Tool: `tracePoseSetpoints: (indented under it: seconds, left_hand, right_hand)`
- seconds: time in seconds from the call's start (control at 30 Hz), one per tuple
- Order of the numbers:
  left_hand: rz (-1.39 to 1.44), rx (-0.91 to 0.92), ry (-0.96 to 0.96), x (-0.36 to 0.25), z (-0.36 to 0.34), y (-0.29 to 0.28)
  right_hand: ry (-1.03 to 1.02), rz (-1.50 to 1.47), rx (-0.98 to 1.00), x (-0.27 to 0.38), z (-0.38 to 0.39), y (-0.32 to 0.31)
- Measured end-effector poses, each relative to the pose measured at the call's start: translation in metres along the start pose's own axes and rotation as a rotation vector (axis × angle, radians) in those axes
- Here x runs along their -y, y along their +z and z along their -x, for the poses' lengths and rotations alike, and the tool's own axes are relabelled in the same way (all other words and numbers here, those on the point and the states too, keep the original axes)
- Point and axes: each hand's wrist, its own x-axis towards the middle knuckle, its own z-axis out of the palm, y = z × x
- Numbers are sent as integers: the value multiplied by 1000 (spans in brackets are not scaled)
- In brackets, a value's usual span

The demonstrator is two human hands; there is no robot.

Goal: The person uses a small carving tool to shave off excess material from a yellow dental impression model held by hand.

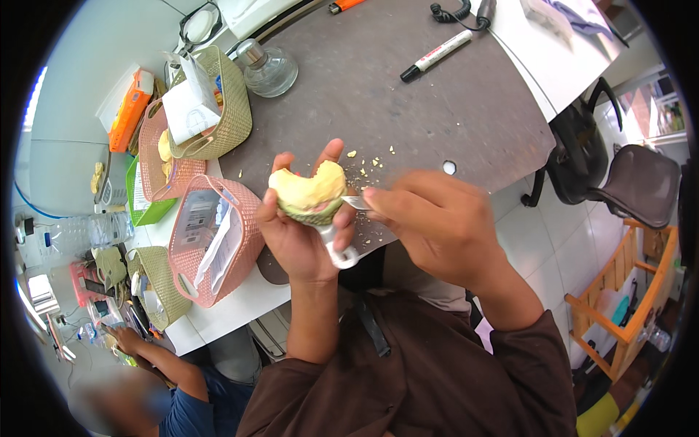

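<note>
My left hand holds up a dental impression tray by its underside, its white handle pointing down toward me. Green impression material sits in it, topped by a U-shaped lump of yellow plaster. Closed around a small shiny metal tool, my right hand is slightly blurred. The tool's thin end meets the right edge of the plaster and green material; its kind cannot be made out, and its handle is hidden in the fingers. Pale yellow crumbs lie scattered on the dark board beyond and beside the hands.
Left stand woven baskets: a pink one with papers, an olive one, and several others. A glass burner jar and a marker lie farther off on the board. A co-worker sits lower left; a chair stands right.
</note>
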Motion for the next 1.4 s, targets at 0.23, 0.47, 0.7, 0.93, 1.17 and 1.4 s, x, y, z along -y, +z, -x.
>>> tracePoseSetpoints:
  seconds: [0.23, 0.47, 0.7, 0.93, 1.17, 1.4]
  left_hand:
    - [151, 4, -65, -3, 0, -2]
    - [169, 88, -135, -3, -4, -14]
    - [87, 49, -94, -2, -2, -14]
    - [-95, -99, 42, 5, 0, -3]
    - [-102, -95, 53, 4, 1, -2]
    - [-154, -93, 16, 3, 3, -3]
  right_hand:
    - [-32, 10, -22, 4, 10, 14]
    - [-42, 102, -53, -3, 11, 28]
    - [57, -71, -17, -6, 13, 38]
    - [-71, 212, -150, -6, 13, 49]
    - [-41, 223, -168, -4, 11, 56]
    - [136, -66, -103, 1, 9, 53]
